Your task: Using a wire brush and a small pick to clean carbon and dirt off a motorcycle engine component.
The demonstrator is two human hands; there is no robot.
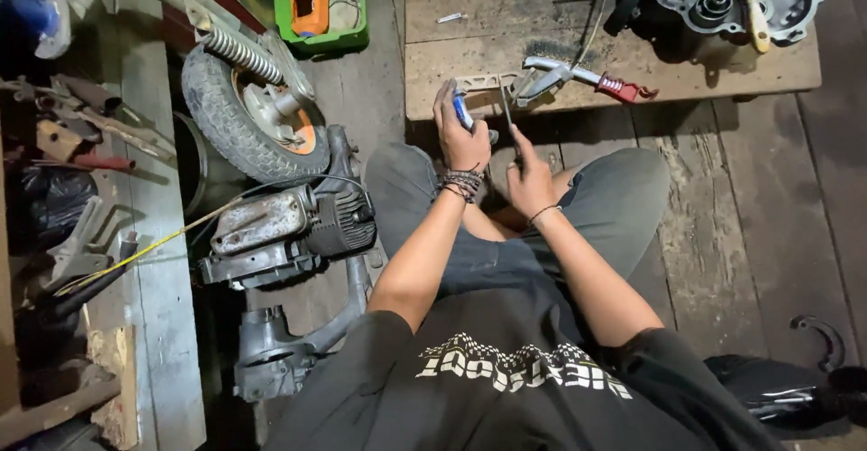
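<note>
Blue-handled tool (462, 111) in left hand (462, 139)

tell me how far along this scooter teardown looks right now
Done: the engine case lies open on the wooden board. In hand: the left hand grips a blue-handled tool, and the right hand holds a thin metal rod. Left: the wheel and engine block lie apart on the floor.

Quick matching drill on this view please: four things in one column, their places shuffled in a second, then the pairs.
1 blue-handled tool
2 small wheel
3 green tray
4 engine casing

a top right, on the wooden board
b in the left hand
c top centre, on the floor
d left, beside the motor

Pairs: 1-b, 2-d, 3-c, 4-a
</note>
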